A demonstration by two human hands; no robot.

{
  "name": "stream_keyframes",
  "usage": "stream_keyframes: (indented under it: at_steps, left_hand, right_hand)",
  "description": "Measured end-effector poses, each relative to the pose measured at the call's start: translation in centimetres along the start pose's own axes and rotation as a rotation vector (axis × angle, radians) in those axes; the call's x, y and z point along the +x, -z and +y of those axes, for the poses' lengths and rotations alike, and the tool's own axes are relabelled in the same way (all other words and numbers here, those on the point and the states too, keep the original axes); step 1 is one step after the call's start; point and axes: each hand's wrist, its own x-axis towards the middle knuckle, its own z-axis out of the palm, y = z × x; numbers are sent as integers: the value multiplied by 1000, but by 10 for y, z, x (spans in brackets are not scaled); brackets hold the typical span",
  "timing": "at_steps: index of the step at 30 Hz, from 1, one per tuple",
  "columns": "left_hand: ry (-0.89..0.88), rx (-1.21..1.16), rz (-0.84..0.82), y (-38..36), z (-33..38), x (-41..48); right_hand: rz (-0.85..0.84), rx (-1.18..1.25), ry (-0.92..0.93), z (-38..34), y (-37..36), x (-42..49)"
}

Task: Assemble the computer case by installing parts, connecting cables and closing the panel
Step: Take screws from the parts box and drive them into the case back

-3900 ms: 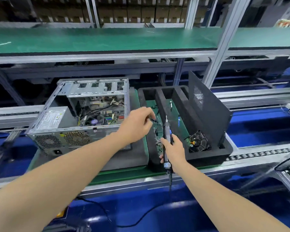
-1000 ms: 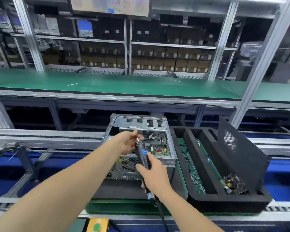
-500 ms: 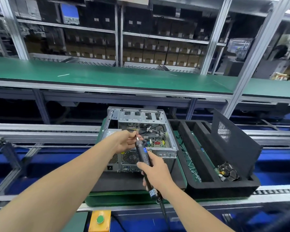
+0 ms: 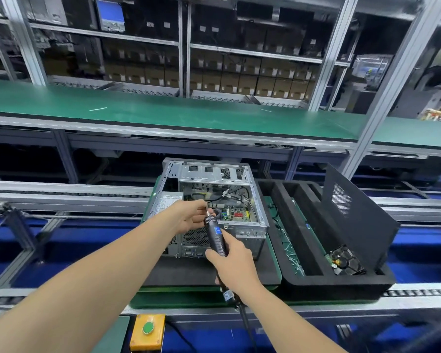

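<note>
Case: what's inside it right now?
A board with black cables, and a labelled box at left. The left hand and screwdriver cover the near-left part.

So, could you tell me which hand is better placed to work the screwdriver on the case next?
Right, most likely: the right hand grips the electric screwdriver by its body, tip toward the open computer case, while the left hand only pinches at its tip.
</note>
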Motion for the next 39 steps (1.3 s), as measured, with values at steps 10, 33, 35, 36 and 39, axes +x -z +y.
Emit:
stream_keyframes:
  at_steps: [10,33,35,36,39]
  left_hand:
    - [48,-26,-77,9,-7,-10]
    - [-261,1644,-47,19,-9,62]
    - [-298,1650,-45,19,-13,63]
    - [-307,1656,-46,19,-13,64]
    - [-323,1667,-40,17,-14,64]
  right_hand:
    - [-156,367,-140,11,-3,-3]
    - [-296,502,-362,81,-78,-54]
    - [-303,507,-364,79,-83,-54]
    - [-308,503,-362,78,-86,-54]
    - [-315,494,-351,75,-92,-52]
